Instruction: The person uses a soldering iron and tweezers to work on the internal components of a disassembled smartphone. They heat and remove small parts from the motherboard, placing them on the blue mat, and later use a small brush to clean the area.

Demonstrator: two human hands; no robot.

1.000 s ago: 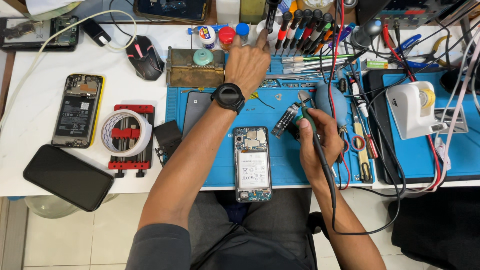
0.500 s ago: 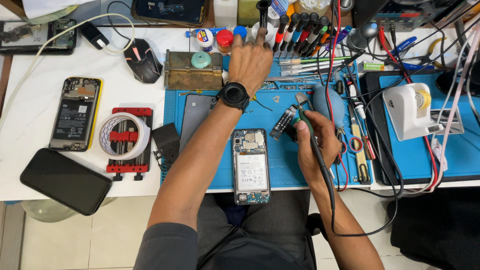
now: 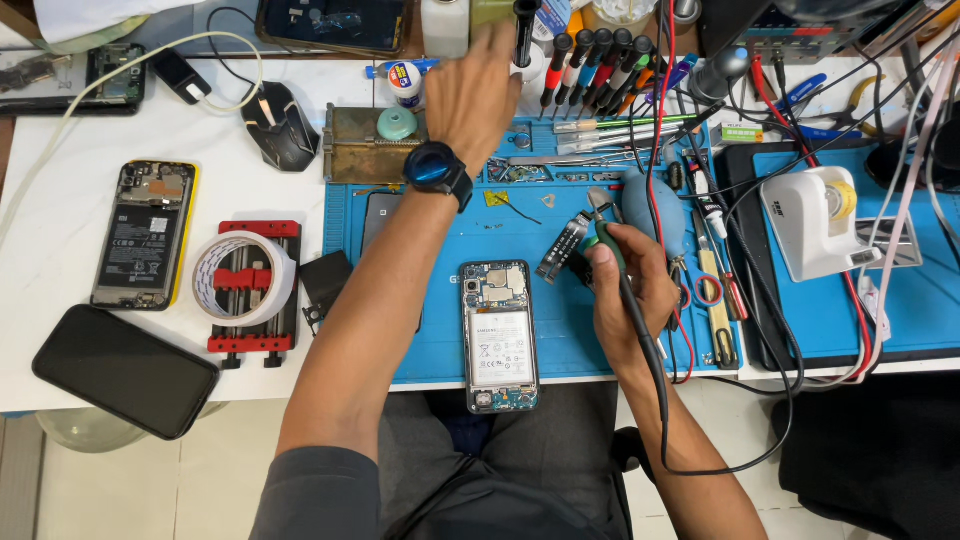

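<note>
My left hand (image 3: 478,95), a black watch on its wrist, reaches far across the blue work mat (image 3: 560,330) to the back of the bench, fingers spread near a black tool handle (image 3: 524,30) in the row of screwdrivers (image 3: 600,60). Whether it grips anything I cannot tell. My right hand (image 3: 628,285) is closed on a green-handled corded tool (image 3: 605,245), its tip pointing up next to a small dark circuit strip (image 3: 562,248). An opened phone (image 3: 499,335) with its back off lies on the mat's front edge between my arms.
Left of the mat sit a tape roll on a red clamp jig (image 3: 245,285), a yellow-framed open phone (image 3: 145,235), a black phone (image 3: 125,370), a mouse (image 3: 280,125) and a brass box (image 3: 365,145). A white tape dispenser (image 3: 815,220), blue blower (image 3: 650,205) and cables crowd the right.
My left hand has stretched farther back, from the mat's top edge up to the screwdriver row. The right hand with the green tool has stayed almost in place.
</note>
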